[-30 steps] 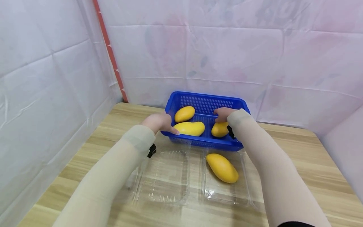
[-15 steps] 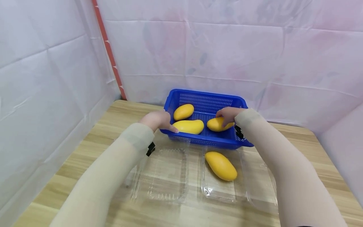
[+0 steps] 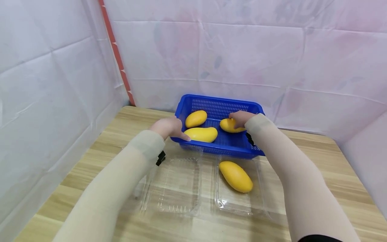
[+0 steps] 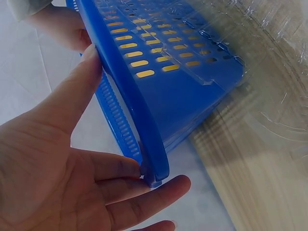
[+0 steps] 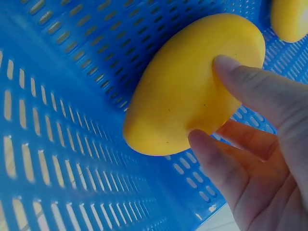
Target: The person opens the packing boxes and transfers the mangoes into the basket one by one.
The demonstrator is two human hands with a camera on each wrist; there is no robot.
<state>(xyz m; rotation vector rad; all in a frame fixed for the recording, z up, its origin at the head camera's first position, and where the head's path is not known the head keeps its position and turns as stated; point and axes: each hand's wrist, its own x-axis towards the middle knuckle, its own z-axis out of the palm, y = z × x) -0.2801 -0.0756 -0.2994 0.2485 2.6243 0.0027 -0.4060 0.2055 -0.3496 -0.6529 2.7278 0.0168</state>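
A blue plastic basket (image 3: 223, 147) with slotted walls stands at the back of the table. My left hand (image 3: 170, 128) holds its left front corner; in the left wrist view the thumb lies on the rim (image 4: 127, 96) and the fingers reach round the end. Inside the basket, my right hand (image 3: 242, 118) holds a yellow mango (image 3: 227, 125) at the right. In the right wrist view, thumb and fingers pinch the mango (image 5: 183, 91) by its side. Two more mangoes lie on the basket's left: a smaller one (image 3: 196, 119) behind a longer one (image 3: 202, 134).
Two clear plastic clamshell boxes lie in front of the basket. The left box (image 3: 178, 188) shows nothing inside; the right box (image 3: 222, 203) bears one mango (image 3: 235, 177). White cloth walls (image 3: 242, 57) stand behind and at both sides of the wooden table (image 3: 311, 151).
My right hand has taken hold of the right-hand mango, which has shifted slightly toward the back of the basket. The left hand keeps its place at the corner.
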